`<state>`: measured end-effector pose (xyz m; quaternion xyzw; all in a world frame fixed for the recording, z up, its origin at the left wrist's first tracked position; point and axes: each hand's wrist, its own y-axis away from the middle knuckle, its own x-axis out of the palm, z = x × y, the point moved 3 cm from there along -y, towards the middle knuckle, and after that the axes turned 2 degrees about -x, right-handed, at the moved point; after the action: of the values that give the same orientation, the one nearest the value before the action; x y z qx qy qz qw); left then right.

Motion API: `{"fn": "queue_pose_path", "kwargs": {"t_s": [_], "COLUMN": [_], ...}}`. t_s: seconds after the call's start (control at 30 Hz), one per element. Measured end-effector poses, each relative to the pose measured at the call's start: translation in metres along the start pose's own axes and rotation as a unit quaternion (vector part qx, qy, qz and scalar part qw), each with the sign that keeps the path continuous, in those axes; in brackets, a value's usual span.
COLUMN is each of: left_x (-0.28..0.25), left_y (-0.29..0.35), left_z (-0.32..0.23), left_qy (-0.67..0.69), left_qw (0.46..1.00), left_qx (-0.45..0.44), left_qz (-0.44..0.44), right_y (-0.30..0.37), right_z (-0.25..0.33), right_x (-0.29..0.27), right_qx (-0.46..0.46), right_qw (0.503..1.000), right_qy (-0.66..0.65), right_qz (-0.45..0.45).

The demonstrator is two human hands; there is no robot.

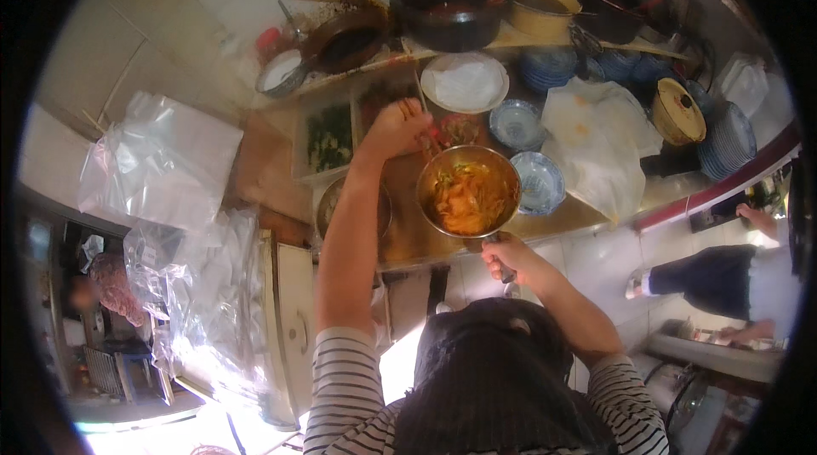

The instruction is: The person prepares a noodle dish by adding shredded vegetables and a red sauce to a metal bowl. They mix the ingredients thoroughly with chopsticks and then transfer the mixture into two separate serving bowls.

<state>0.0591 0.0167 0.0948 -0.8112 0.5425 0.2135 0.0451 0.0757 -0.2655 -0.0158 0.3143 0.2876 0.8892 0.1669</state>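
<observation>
My right hand (515, 259) is closed around the dark handle of a round metal pan (423, 198), held level over the near edge of the counter. Inside the pan lies orange, saucy food (466, 200) with pale and green strips. My left hand (396, 127) is stretched out beyond the pan, over the front of a clear tray with dark red contents (383, 100). Its fingers are bent together beside a thin red piece (436, 136) near the pan's far rim; what they grip is unclear. Close by sits a small dish of reddish-brown food (460, 129).
A tray of chopped greens (328, 138) stands left, and two blue-patterned bowls (539, 184) right, beside a white cloth (591, 136). Large pots (448, 12) line the back shelf. Plastic bags (162, 157) hang left. Stacked plates (728, 142) and another person (715, 280) are at the right.
</observation>
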Motion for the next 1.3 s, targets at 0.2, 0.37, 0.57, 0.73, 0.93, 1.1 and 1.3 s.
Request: {"fn": "queue_pose_path", "kwargs": {"t_s": [0.2, 0.37, 0.57, 0.73, 0.93, 1.1, 1.3], "left_x": [0.01, 0.006, 0.011, 0.058, 0.033, 0.013, 0.047], "left_y": [0.015, 0.02, 0.077, 0.095, 0.099, 0.127, 0.105], "left_z": [0.011, 0.077, 0.081, 0.125, 0.071, -0.021, 0.09], "left_qy": [0.031, 0.065, 0.256, 0.424, 0.389, 0.091, 0.385], "left_qw": [0.998, 0.986, 0.921, 0.798, 0.804, 0.877, 0.785], "left_qx": [0.003, -0.02, -0.022, -0.132, -0.009, 0.003, -0.036], "left_qz": [-0.05, -0.153, -0.293, -0.408, -0.449, -0.472, -0.484], "right_y": [0.0, 0.002, 0.001, -0.01, -0.004, 0.003, -0.009], "right_z": [-0.001, -0.001, 0.009, -0.004, 0.011, 0.029, 0.015], "right_x": [-0.003, 0.003, -0.008, 0.027, 0.014, 0.017, 0.035], "right_qx": [0.006, -0.002, -0.024, -0.075, -0.045, -0.034, -0.027], "right_qw": [0.999, 0.998, 0.993, 0.99, 0.995, 0.994, 0.997], "right_qy": [0.035, 0.062, 0.091, 0.12, 0.088, 0.102, 0.073], "right_qz": [0.011, -0.023, -0.066, -0.002, -0.03, -0.033, 0.021]}}
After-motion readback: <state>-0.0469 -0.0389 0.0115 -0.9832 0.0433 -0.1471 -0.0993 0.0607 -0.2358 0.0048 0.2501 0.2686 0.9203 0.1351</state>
